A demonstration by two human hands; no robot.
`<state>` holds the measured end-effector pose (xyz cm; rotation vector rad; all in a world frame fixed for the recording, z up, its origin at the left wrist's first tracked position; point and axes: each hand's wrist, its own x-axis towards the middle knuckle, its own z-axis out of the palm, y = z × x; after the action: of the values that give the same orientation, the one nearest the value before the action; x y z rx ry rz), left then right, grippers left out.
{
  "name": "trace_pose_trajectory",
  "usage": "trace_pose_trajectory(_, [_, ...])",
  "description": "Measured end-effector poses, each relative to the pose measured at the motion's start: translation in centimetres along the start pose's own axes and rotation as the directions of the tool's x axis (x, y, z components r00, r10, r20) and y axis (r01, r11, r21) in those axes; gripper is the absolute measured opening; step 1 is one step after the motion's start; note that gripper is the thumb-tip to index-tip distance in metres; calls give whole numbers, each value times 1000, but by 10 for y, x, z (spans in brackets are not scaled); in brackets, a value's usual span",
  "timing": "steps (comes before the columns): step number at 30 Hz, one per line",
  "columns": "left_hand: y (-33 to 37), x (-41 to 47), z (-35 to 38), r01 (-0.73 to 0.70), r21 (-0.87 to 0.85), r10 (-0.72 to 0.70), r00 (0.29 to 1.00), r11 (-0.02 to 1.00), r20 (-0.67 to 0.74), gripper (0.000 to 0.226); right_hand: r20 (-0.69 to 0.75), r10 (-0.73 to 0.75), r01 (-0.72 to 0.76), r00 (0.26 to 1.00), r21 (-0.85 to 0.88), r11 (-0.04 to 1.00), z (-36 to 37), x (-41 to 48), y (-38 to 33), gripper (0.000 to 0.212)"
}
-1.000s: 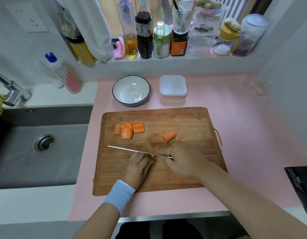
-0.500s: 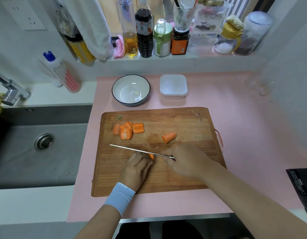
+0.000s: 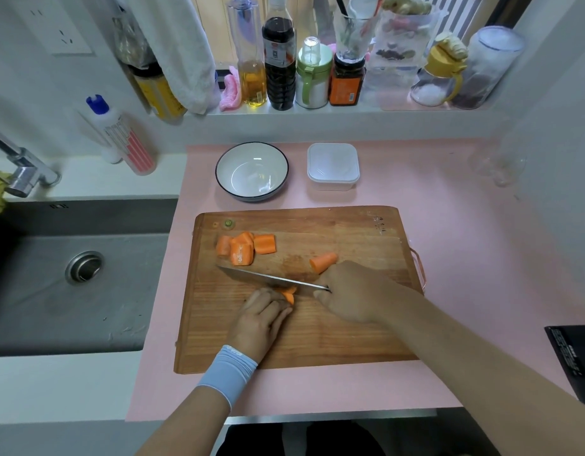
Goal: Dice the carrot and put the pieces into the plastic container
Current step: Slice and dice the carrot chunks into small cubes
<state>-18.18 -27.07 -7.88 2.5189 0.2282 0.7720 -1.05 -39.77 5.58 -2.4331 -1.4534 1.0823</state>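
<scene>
Although the carrot had been cut into thick chunks, the dicing proper looked barely begun, and no orange showed in the plastic container (image 3: 333, 166), which stood on the worktop (image 3: 455, 232) just beyond the far edge of the cutting board (image 3: 350, 337), beside a white bowl (image 3: 251, 171). Near the board's far left corner lay a cluster of chunks (image 3: 243, 246), touching one another, and a lone tapered chunk (image 3: 323, 262) lay near the board's middle, just beyond the right hand (image 3: 350, 291). That hand's fingers were curled round the handle of the knife (image 3: 261, 278), the handle itself hidden, with the blade set across a small carrot piece (image 3: 288, 293) toward the board's near side. The left hand (image 3: 261, 319) held that piece down, its fingers bunched close together and bent over it, right beside the blade. By my judgement one piece was under the knife, every other chunk remained to be cut small, and the whole transfer into the container was left to do.
</scene>
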Motion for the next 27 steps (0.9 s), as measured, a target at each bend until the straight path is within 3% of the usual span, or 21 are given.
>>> trace_pose_trajectory(11, [0,0,-2,-8,-24,8,1000,1000,-11,4,78,42,-39,996,-49,998,8,20,-2,35])
trace_pose_trajectory(15, [-1,0,0,0,-35,0,1000,999,-11,4,42,43,-41,998,-38,998,11,15,16,38])
trace_pose_trajectory(22, [-1,-2,1,-9,-39,8,999,999,-33,3,-57,-78,79,995,27,996,20,10,6,32])
trace_pose_trajectory(24, [0,-3,1,-11,-32,10,999,999,-50,3,-99,-134,132,986,-26,991,20,5,2,24])
trace_pose_trajectory(27, [1,-6,4,1,-23,-2,997,1000,-77,4,-184,-235,207,954,-161,965,22,0,4,36])
